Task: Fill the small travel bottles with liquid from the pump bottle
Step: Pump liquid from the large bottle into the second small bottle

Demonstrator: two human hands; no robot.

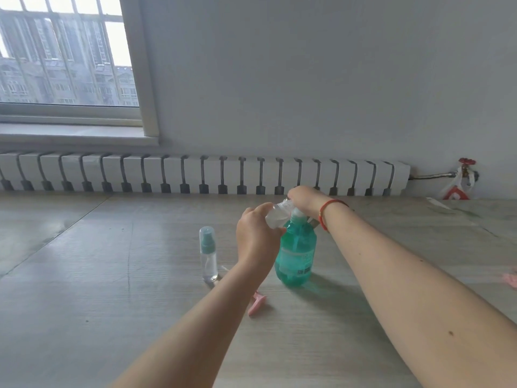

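A teal pump bottle (296, 253) full of green liquid stands upright on the pale wood floor (112, 275). My left hand (256, 236) grips a small clear travel bottle (277, 217), tilted with its mouth up against the pump head. My right hand (305, 198) rests curled over the top of the pump, hiding the nozzle. A second small clear bottle (208, 254) with a teal spray top and clear cap stands upright to the left, apart from both hands.
A pink plastic piece (256, 302) lies on the floor under my left forearm. Another pink object (512, 280) shows at the right edge. A white radiator (195, 172) lines the wall behind, with a red valve (466, 163) at the right.
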